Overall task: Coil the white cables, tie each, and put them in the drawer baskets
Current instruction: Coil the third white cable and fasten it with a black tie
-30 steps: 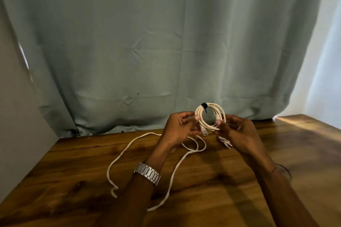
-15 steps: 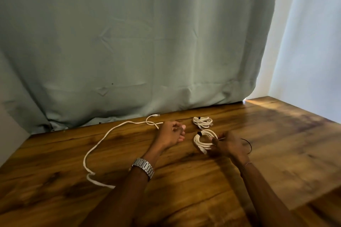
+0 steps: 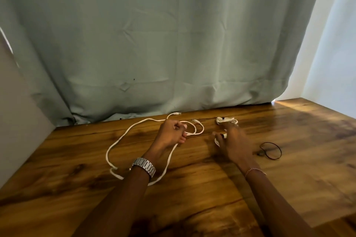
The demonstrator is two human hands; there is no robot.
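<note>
White cables [image 3: 123,136]: two coiled, one loose

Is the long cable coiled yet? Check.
No: the long cable lies in loose open loops on the table, with the left hand gripping one stretch of it.

View: head camera, single wide-angle, worn by the person.
Facing: forward and down, toward the pale green curtain [image 3: 154,44] at the far edge.
Near field: both forearms enter from the bottom edge; wooden table [image 3: 289,179] fills the lower half.
Left limit: grey wall [image 3: 17,106].
Right limit: white sheer curtain [image 3: 335,54].
Range: close, with the hands mid-frame.
Shared views: single view only.
</note>
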